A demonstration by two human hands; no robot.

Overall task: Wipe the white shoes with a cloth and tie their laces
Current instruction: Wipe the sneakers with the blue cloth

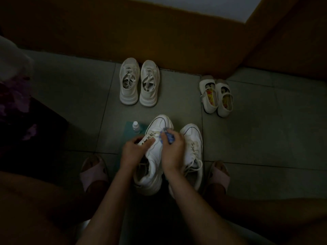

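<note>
Two white lace-up sneakers lie on the tiled floor between my feet. My left hand (135, 149) grips the left sneaker (154, 167) at its laces and tongue and holds it tilted. My right hand (172, 151) is closed on a blue patterned cloth (168, 136) and presses it against that sneaker's upper, near the laces. The right sneaker (193, 151) stands beside it, laces loose, partly hidden by my right forearm.
A small white bottle (136, 126) stands on a teal mat (129, 129) left of the sneaker's toe. Another white sneaker pair (138, 84) and small strap shoes (216, 96) stand by the brown wall. My slippered feet (93, 174) flank the work. Dark furniture sits left.
</note>
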